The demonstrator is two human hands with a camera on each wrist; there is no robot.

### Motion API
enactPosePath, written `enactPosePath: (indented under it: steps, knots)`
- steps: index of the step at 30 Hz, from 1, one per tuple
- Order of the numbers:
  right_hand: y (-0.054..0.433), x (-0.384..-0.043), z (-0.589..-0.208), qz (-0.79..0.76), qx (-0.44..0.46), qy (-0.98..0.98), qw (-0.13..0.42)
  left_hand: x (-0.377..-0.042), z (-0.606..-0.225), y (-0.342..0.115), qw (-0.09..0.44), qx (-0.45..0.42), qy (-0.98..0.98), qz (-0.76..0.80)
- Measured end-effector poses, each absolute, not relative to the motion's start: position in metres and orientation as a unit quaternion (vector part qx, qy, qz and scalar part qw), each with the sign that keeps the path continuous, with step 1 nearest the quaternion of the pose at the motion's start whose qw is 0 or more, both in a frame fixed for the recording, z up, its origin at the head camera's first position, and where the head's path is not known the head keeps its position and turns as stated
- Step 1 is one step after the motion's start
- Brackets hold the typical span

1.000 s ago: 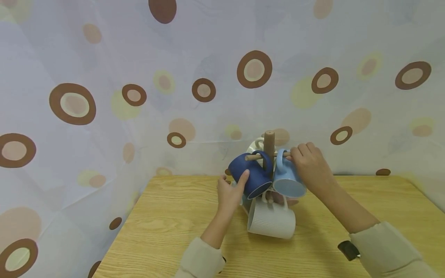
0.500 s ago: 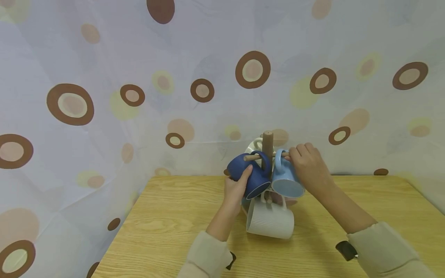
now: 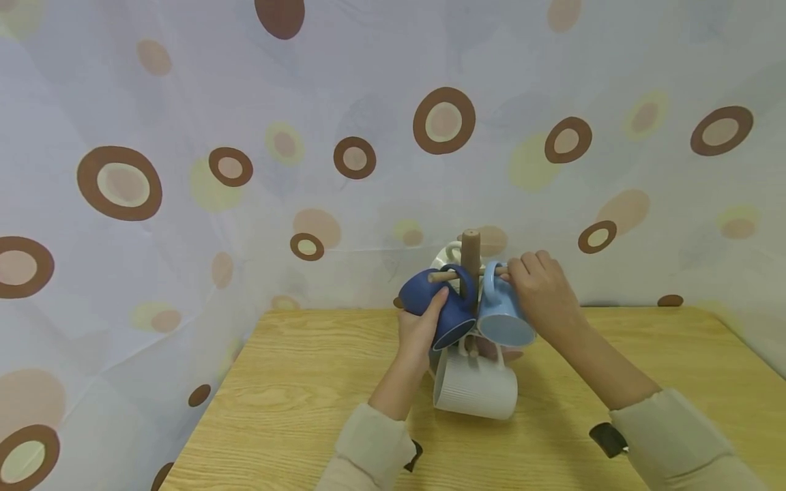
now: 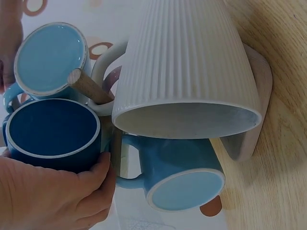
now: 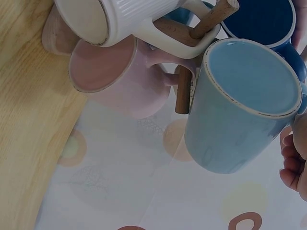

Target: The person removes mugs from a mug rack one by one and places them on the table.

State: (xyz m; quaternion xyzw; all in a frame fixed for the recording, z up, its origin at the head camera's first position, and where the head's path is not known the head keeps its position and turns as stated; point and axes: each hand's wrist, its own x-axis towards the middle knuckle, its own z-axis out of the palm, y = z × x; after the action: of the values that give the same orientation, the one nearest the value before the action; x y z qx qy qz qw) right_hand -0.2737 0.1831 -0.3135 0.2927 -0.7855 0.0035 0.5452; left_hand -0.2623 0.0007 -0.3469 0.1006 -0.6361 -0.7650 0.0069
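Observation:
A wooden mug rack (image 3: 470,251) carries several mugs hung by their handles. My left hand (image 3: 417,334) grips the dark blue mug (image 3: 421,292), thumb across its side; that mug's handle is looped over a front peg. To the right, a light blue mug (image 3: 506,312) hangs tilted, mouth down. My right hand (image 3: 545,300) is beside it, curled fingers at the end of the peg bearing that mug; its fingertips are partly hidden in the head view. Lower down hangs a white ribbed mug (image 3: 475,385). A teal mug (image 4: 177,163) shows in the left wrist view.
A pink mug (image 5: 120,81) hangs on the rack's lower right. Another white piece (image 3: 443,256) is partly hidden behind the post. The rack's wooden base (image 4: 259,91) stands on the wooden table (image 3: 319,368), before a dotted backdrop (image 3: 368,68).
My left hand has moved in to the right and closed its grip around the dark blue mug. My right hand and the hanging mugs look nearly still; the view has shifted slightly.

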Motion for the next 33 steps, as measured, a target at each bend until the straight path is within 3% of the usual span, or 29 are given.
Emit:
enactPosePath:
  steps: [33]
  knots:
    - [0.182, -0.272, -0.312, 0.025, 0.288, -0.794, 0.535, -0.269, -0.342, -0.018, -0.014, 0.106, -0.647, -0.755]
